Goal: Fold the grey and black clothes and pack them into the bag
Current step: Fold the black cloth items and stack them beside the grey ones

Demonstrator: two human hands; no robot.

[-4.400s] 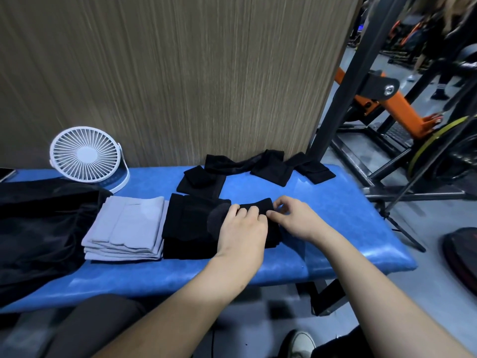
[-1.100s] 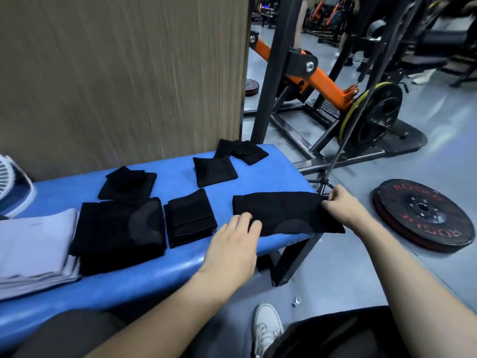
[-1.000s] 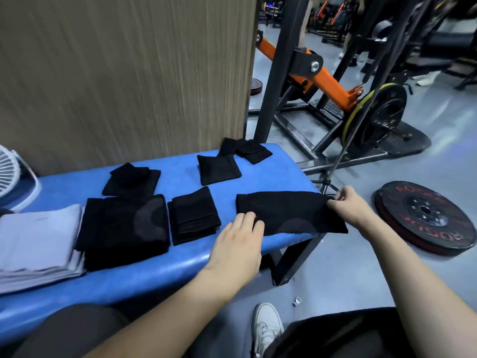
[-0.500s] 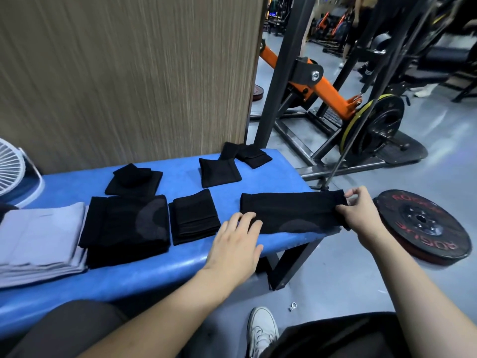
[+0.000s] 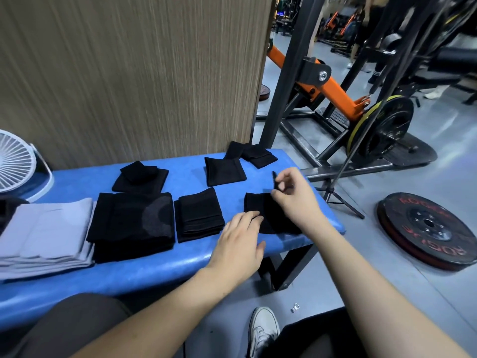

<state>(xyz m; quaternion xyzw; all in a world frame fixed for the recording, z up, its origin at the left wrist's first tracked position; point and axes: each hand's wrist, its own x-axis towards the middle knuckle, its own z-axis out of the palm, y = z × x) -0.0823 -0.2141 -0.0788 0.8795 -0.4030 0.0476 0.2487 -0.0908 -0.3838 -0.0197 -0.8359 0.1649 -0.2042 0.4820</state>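
Black cloth (image 5: 271, 215), partly folded, lies at the right end of the blue padded surface (image 5: 154, 270), near its front edge. Left hand (image 5: 236, 244) rests flat on the cloth's left part, fingers straight. Right hand (image 5: 294, 195) hovers over the cloth's far right corner, fingers curled and pinching a raised edge. Folded black stacks (image 5: 198, 214) lie just left of it; a larger black pile (image 5: 131, 223) and folded grey clothes (image 5: 49, 231) continue toward the left end.
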